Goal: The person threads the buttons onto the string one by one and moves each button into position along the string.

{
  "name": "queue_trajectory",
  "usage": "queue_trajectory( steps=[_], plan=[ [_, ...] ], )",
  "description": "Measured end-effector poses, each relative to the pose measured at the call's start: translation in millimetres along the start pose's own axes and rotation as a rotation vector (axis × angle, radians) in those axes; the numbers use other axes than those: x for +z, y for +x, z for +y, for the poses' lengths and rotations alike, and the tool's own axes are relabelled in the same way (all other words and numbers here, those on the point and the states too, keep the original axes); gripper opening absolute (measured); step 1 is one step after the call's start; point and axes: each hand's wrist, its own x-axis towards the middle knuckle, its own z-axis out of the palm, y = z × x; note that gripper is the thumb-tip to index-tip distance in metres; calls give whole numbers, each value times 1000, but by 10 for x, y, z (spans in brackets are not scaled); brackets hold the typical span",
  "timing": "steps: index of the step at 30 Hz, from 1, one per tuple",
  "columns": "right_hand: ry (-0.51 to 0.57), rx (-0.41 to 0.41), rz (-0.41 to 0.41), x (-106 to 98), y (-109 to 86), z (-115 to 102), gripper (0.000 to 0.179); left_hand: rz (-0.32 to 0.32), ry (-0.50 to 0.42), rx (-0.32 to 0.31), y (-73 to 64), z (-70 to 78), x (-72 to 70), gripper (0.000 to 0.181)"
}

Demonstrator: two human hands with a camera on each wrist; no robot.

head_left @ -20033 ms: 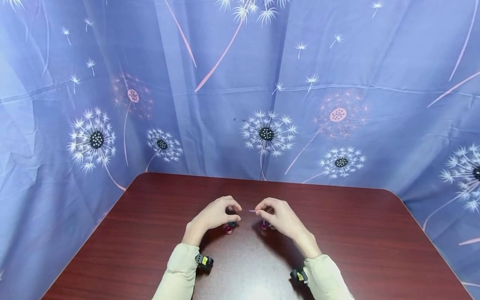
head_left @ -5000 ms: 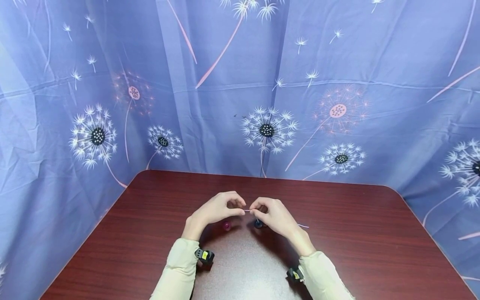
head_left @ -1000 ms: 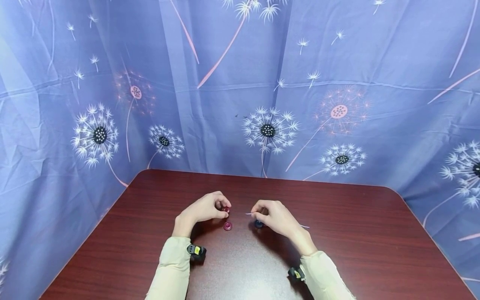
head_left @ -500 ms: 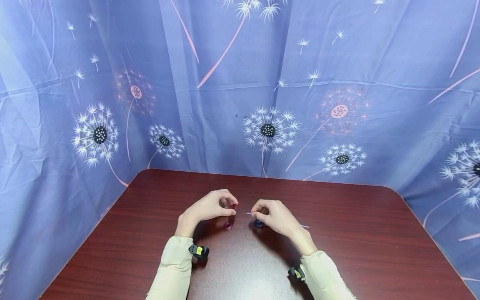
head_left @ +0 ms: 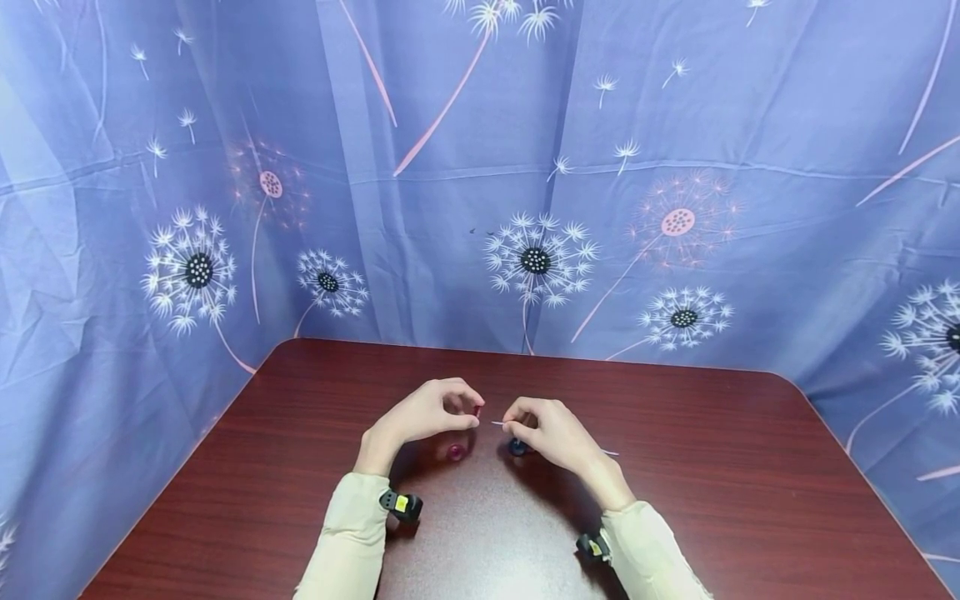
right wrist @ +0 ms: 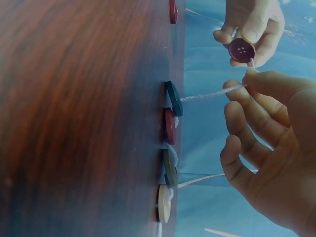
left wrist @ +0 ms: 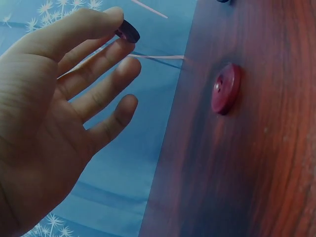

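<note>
My left hand pinches a dark red four-hole button between thumb and forefinger, held up on edge above the table. Facing it, my right hand pinches a pale twisted string near its end, and the short tip points at the button, close to its rim in the right wrist view. Below the right hand, the string runs through a teal button, a red button, a dark green button and a cream button. Another red button lies loose on the table below my left hand.
The dark red wood-grain table reaches back to a blue dandelion-print curtain. The string's tail lies on the table right of my right hand. Each wrist wears a small black camera.
Over the last second my left hand carries the red button rightward, closer to the string tip; the right hand barely moves. Twenty seconds ago the teal button lay beside the left hand; now it is strung.
</note>
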Motion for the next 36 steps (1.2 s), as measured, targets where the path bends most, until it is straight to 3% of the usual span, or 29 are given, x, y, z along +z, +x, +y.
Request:
queue_trajectory(
  steps=[9, 16, 36],
  plan=[
    [-13, -10, 26, 4, -2, -2, 5, -26, -51, 45, 18, 35, 43, 33],
    [-39, -20, 55, 10, 5, 6, 7, -54, -18, 79, 22, 96, 64, 31],
    [-37, -18, 60, 15, 13, 16, 5, -71, -32, 89, 64, 95, 126, 27]
  ],
)
